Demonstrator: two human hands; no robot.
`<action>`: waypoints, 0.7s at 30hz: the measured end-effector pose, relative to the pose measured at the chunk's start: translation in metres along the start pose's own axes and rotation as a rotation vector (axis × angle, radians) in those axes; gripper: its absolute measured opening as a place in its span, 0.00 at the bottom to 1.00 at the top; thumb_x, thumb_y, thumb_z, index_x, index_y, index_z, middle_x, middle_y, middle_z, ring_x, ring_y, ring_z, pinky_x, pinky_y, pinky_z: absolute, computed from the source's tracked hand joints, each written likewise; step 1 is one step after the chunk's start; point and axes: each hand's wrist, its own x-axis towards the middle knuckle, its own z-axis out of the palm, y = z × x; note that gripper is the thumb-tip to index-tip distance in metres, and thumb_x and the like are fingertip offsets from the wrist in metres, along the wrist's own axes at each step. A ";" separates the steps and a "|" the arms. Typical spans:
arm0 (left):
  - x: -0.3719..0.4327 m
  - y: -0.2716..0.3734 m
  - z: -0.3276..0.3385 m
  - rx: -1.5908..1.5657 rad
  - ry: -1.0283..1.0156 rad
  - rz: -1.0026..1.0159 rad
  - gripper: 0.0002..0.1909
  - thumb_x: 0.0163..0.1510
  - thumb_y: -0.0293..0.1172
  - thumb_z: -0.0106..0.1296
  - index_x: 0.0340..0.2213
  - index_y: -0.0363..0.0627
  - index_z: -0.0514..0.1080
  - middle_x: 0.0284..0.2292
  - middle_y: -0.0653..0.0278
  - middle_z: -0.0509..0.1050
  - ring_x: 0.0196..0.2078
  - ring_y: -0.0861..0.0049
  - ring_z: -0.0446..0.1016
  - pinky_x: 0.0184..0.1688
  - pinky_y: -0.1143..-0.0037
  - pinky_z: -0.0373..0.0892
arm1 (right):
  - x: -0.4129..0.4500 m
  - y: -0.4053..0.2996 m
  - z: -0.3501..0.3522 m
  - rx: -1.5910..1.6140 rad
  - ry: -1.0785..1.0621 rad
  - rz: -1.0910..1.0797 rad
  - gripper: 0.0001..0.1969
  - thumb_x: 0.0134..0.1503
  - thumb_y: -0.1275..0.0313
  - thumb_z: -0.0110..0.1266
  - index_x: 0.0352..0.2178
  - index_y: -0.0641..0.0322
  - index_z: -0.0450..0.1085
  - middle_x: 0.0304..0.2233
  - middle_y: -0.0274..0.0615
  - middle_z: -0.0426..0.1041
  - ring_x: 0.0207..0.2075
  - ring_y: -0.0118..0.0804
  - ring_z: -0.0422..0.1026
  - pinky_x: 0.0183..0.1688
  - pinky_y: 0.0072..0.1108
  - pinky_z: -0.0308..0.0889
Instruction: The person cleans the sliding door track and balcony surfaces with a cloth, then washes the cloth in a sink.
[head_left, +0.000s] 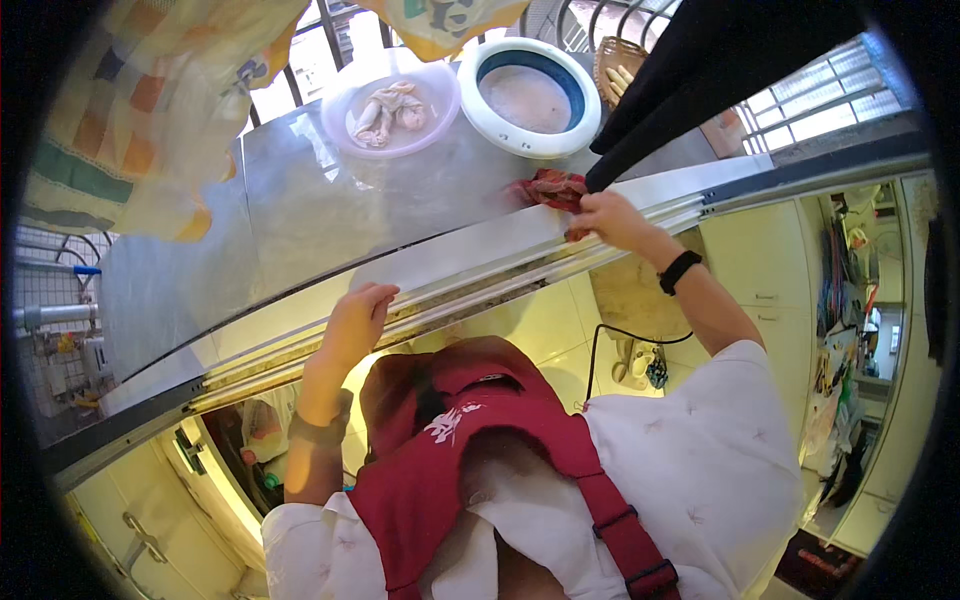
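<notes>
My right hand (613, 219) grips a crumpled red patterned cloth (555, 189) at the front edge of the grey, shiny ledge (315, 187). The cloth's left end is blurred. My left hand (362, 311) hovers over the white sill, fingers curled together, with nothing visible in it. Farther back stands a translucent pinkish basin (330, 124) with a pale, crumpled item (390, 111) inside, whose material I cannot tell. Beside it, a white basin with a dark blue inner wall (480, 127) contains cloudy liquid (526, 99).
A sliding-window track (480, 289) runs between me and the ledge. Metal bars (322, 45) stand behind the basins. Patterned curtain fabric (150, 127) hangs at left. Black hanging fabric (675, 97) reaches down close to my right hand. A wicker basket (611, 52) sits at the back right.
</notes>
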 end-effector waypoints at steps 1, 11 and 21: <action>0.000 0.000 -0.002 -0.002 -0.009 0.012 0.07 0.46 0.24 0.42 0.28 0.38 0.68 0.25 0.54 0.69 0.28 0.59 0.68 0.29 0.72 0.64 | -0.005 0.003 -0.011 0.028 0.057 0.053 0.13 0.37 0.76 0.49 0.27 0.44 0.66 0.22 0.36 0.59 0.28 0.37 0.62 0.30 0.26 0.57; 0.011 0.030 -0.017 -0.126 -0.109 0.026 0.10 0.45 0.26 0.46 0.33 0.42 0.67 0.26 0.59 0.70 0.29 0.67 0.70 0.33 0.74 0.65 | 0.016 -0.055 -0.082 0.708 0.616 0.226 0.19 0.37 0.92 0.38 0.31 0.65 0.66 0.32 0.38 0.60 0.33 0.29 0.65 0.36 0.12 0.60; 0.061 0.056 -0.016 -0.068 -0.008 0.362 0.51 0.35 0.38 0.58 0.52 0.43 0.34 0.51 0.41 0.40 0.54 0.49 0.41 0.53 0.66 0.48 | 0.091 -0.141 -0.129 1.101 0.803 0.053 0.16 0.37 0.91 0.40 0.29 0.68 0.66 0.32 0.37 0.63 0.36 0.28 0.64 0.38 0.15 0.59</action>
